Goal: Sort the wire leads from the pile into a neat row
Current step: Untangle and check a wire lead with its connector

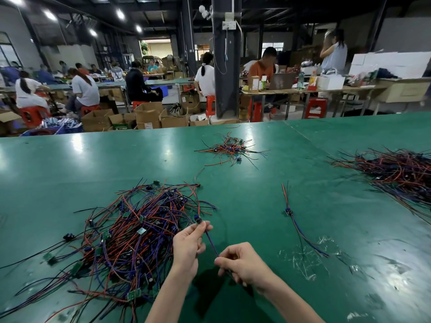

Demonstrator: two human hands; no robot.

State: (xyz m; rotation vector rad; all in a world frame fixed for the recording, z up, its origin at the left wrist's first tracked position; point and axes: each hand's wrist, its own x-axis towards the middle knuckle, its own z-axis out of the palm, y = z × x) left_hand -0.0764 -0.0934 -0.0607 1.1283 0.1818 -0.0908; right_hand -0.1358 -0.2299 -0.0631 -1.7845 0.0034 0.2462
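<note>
A big tangled pile of red, blue and black wire leads (137, 231) with small green boards lies on the green table (245, 206), left of my hands. My left hand (189, 245) pinches one wire lead (211, 242) near its dark component end, just right of the pile. My right hand (245, 262) pinches the same lead lower down, so its blue wire runs taut between both hands. One sorted lead (289, 210) lies alone and stretched out to the right.
A smaller heap of leads (229, 148) sits farther back at centre. A large mass of leads (396, 171) spreads at the right edge. Crumpled clear plastic (307, 259) lies near my right hand. People work at benches beyond the table.
</note>
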